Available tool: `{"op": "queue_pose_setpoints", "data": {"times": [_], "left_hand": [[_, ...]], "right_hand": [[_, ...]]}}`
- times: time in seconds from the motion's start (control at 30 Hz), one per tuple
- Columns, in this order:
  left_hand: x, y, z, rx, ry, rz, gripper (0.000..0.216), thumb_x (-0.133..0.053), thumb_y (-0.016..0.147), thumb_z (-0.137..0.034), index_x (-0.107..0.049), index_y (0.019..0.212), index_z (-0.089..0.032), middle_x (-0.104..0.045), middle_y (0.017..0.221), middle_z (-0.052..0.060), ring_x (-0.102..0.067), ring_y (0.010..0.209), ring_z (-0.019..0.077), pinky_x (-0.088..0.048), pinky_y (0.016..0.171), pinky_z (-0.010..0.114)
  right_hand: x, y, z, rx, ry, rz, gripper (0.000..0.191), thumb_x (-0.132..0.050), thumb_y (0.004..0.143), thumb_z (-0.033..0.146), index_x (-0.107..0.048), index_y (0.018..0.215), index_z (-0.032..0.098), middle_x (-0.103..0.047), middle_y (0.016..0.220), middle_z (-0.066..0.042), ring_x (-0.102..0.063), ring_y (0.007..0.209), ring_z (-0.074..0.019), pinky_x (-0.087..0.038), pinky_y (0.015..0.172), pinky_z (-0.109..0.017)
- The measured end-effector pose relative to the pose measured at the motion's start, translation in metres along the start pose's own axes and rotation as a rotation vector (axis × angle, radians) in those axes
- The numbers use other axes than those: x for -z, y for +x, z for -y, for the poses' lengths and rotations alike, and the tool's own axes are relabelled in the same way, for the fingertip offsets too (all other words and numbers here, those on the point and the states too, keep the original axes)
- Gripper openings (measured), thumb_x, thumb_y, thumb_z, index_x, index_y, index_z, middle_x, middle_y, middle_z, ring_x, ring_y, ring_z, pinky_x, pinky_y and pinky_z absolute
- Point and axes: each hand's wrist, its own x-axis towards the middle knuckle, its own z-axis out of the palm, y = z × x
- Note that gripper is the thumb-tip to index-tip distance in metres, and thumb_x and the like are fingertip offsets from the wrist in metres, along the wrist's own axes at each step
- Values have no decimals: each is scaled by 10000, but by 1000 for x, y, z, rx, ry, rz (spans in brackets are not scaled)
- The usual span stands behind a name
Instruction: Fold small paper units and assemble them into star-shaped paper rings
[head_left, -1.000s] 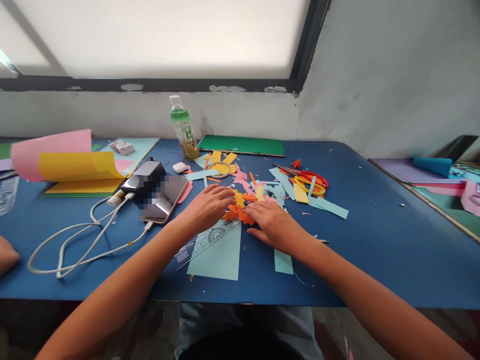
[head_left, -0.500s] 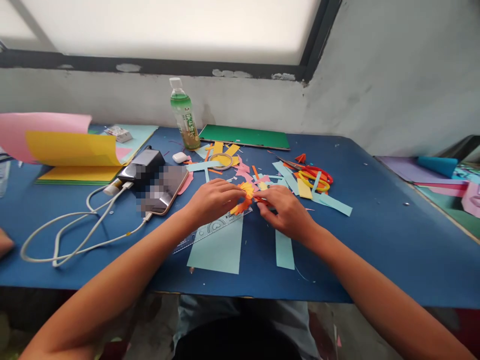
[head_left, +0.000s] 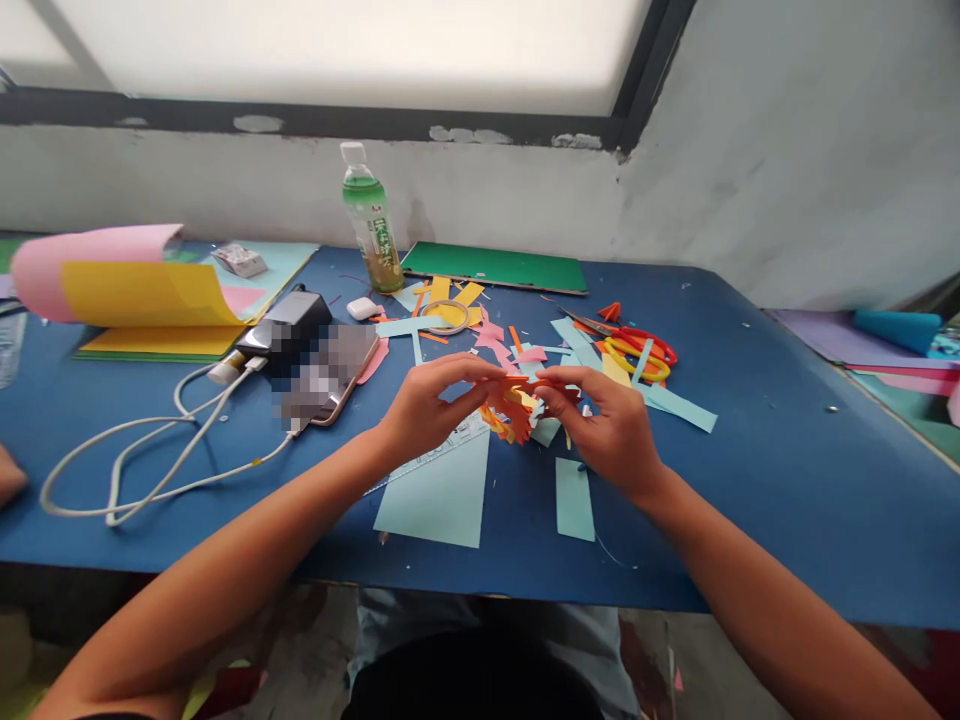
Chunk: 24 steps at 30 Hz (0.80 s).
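Note:
My left hand (head_left: 427, 405) and my right hand (head_left: 609, 425) are raised a little above the blue table (head_left: 750, 480), fingers curled. Between them they pinch a bunch of orange and yellow paper scraps (head_left: 511, 408). Below the hands lie a clear ruler (head_left: 442, 450), a light blue paper sheet (head_left: 439, 495) and a small light blue strip (head_left: 574, 498). Beyond the hands, more cut scraps in pink, yellow and light blue (head_left: 480, 335) are scattered on the table.
Red and yellow scissors (head_left: 637, 355) lie right of the scraps. A tape ring (head_left: 442, 315), green bottle (head_left: 371, 235), green board (head_left: 495, 268), earbud case (head_left: 362, 308), phone with power bank (head_left: 315, 365), white cable (head_left: 150, 460) and coloured paper stack (head_left: 127, 300) fill the left. Another person's hand (head_left: 9, 475) shows at the left edge.
Both hands went from lying flat on the scrap pile to gathering it, and they have now lifted the bunch of scraps off the table between their fingertips.

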Motion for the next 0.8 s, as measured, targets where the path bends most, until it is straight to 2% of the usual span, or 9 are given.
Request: {"op": "queue_pose_setpoints", "data": {"times": [0.43,0.63,0.73,0.8], "left_hand": [[-4,-1,-3,7,-20,-1,153,-542,863,-161,-652,966,-189,-684,871,37,-634,800,118,-517,730,255],[-9,-1,-8,-12,-46,-1,128,-611,821,-155,-656,938,-178,-699,841,27,-645,774,116,-527,720,235],[-14,-3,-13,95,-91,-17,122,-639,798,-163,-675,914,-176,-717,836,30,-664,756,127,-549,706,233],[-17,-5,-15,208,-142,-59,117,-655,786,-196,-687,897,-179,-725,829,29,-675,740,139,-565,693,244]], "right_hand": [[-1,0,-3,-53,33,-60,112,-608,834,226,-644,941,219,-703,844,1,-627,624,-114,-516,582,-240],[0,1,-1,51,122,-21,138,-620,827,186,-662,940,253,-685,871,2,-639,778,-143,-535,687,-273],[-1,1,1,70,165,-38,179,-641,805,150,-674,939,264,-667,869,3,-627,795,-139,-548,709,-274],[-2,0,2,17,229,-35,182,-639,807,161,-676,949,268,-653,858,4,-628,746,-131,-571,646,-261]]}}
